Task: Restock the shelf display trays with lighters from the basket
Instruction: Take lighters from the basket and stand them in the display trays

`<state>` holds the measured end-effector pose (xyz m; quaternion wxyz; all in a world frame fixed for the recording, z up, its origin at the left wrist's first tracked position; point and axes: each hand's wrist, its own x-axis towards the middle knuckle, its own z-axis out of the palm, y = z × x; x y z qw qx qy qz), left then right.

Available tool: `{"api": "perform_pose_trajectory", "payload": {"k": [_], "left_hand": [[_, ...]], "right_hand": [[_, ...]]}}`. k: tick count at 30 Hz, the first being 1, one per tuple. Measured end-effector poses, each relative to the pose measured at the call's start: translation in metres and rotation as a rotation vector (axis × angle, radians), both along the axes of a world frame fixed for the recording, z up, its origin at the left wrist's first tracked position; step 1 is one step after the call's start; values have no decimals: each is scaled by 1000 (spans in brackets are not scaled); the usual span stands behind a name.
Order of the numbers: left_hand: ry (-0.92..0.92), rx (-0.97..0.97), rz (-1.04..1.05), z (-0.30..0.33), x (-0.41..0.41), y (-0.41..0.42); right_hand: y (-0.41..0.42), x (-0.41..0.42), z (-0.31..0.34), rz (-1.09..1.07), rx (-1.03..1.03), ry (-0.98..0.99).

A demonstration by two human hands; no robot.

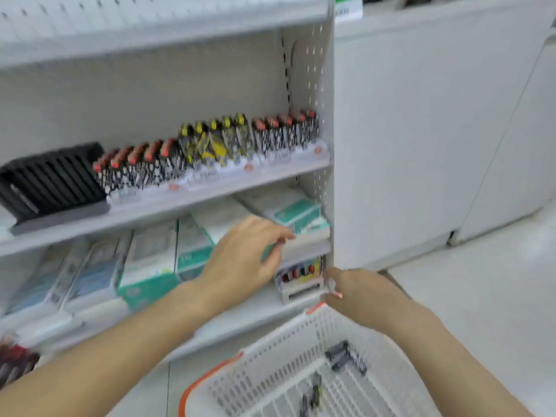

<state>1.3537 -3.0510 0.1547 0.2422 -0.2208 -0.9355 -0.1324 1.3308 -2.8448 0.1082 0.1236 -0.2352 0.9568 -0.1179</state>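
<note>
Two bare hands reach over the white perforated plastic basket (270, 374) holding dark lighters (346, 358). Left hand (243, 254) curls around a white box (304, 246); right hand (358, 291) pinches a small lighter (332, 286) beside the clear lower-shelf tray (301, 288).

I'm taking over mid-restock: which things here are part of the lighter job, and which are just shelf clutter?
Job:
- white basket with loose lighters
- small display tray at the lower shelf's right end
- filled lighter trays on the middle shelf
- left hand, right hand

Not the job:
- black rack
- teal-and-white boxes
</note>
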Motion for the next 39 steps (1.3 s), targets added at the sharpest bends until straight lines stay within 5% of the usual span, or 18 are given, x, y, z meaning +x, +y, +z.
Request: {"api": "perform_pose_trajectory", "payload": {"k": [8, 11, 18, 22, 25, 39], "left_hand": [[-1152, -244, 108, -189, 74, -37], [-1415, -363, 162, -255, 78, -48], [-1561, -154, 340, -356, 78, -22], [-1506, 45, 407, -390, 66, 8], [-1468, 164, 427, -401, 61, 34], [-1583, 222, 485, -448, 91, 70]], "right_hand": [[21, 42, -87, 73, 334, -439], [28, 40, -124, -10, 402, -522], [33, 42, -251, -426, 305, -740], [28, 60, -317, -1147, -107, -927], [22, 68, -352, -1591, -306, -834], [-2, 71, -415, -1314, 29, -516]]}}
